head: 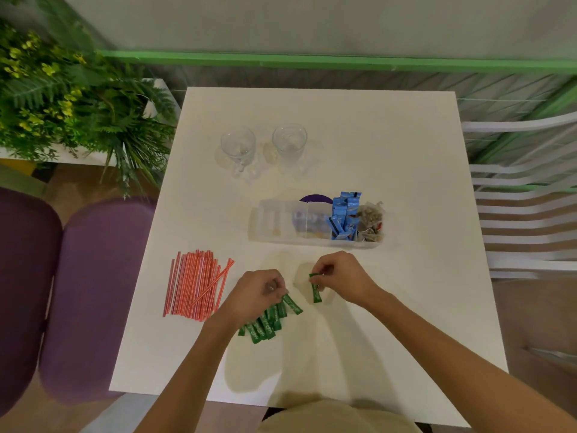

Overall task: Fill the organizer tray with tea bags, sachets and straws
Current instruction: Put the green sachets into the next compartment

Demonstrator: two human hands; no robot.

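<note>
The left hand [259, 292] pinches a green sachet [292, 304] beside the green pile [263, 326]. The right hand [340, 276] pinches a second sachet [315, 289] (it hangs under the fingertips). Farther back, the tray [271, 220] holds blue sachets [345, 217] and tea bags [370, 221].

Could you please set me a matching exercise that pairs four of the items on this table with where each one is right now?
Things:
1. straws
2. blue sachets
3. tea bags
4. lone green sachet

Places:
A. pinched in the right hand
B. right-end compartment of the organizer tray
C. lying loose on the table, on the person's left
D. tray compartment next to the tea bags

Pairs: 1-C, 2-D, 3-B, 4-A
</note>
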